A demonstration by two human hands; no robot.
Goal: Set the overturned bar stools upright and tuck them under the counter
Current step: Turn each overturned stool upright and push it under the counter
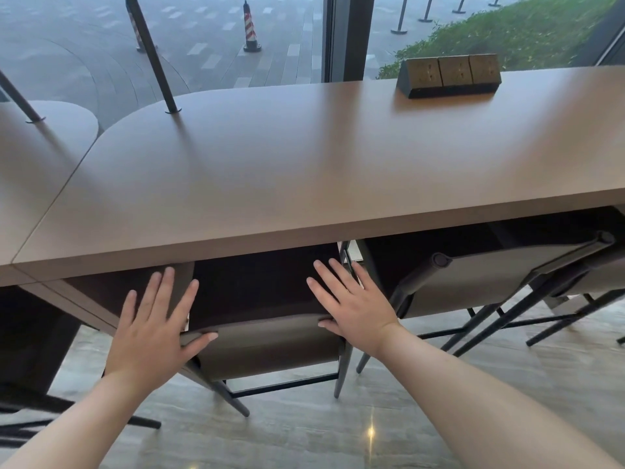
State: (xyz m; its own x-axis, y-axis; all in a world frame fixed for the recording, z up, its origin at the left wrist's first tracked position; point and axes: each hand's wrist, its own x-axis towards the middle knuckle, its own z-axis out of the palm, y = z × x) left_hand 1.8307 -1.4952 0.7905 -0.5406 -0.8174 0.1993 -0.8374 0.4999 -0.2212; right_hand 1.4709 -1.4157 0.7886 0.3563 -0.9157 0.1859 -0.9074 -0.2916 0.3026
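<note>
A brown bar stool (270, 346) with dark metal legs stands upright right in front of me, its seat under the edge of the long brown counter (304, 164). My left hand (152, 330) lies at the left end of its low backrest with straight fingers, the thumb resting on the backrest's top. At the right end, my right hand (351, 306) has its fingers spread straight and its thumb touching the backrest's top edge. A second upright stool (480, 282) is tucked under the counter to the right.
A dark block of three sockets (449, 76) sits on the counter at the back right. Thin black poles (152, 52) rise from the counter on the left. Another stool's dark legs (50, 414) show at the lower left. Glass windows stand behind; the floor is grey tile.
</note>
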